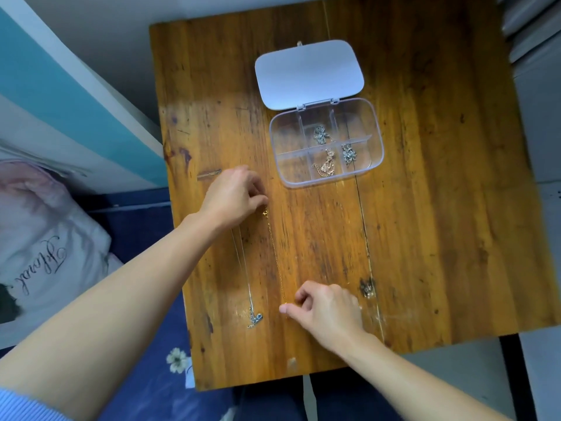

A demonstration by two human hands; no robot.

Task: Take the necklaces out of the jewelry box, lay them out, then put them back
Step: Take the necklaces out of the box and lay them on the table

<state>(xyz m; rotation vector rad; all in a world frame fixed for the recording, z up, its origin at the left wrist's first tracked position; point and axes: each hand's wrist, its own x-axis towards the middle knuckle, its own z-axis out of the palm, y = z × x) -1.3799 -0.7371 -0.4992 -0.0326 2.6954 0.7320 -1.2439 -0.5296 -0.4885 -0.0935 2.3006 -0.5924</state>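
Hands stretch a gold necklace [274, 256] straight on the wooden table [425, 208], beside a silver one already laid out.

Laying-out looks to be the step in hand: the left hand [233, 202] pinches the clasp end, the right hand [328, 311] pinches the near end, other fingers curled. The silver necklace [244, 268] with its blue pendant lies just left, apart from the gold chain. Next move, I judge, calls for releasing both ends gently, then reaching to the open clear jewelry box [376, 132], where three necklaces remain, each in its own compartment. Count: two out, three inside, five in all.
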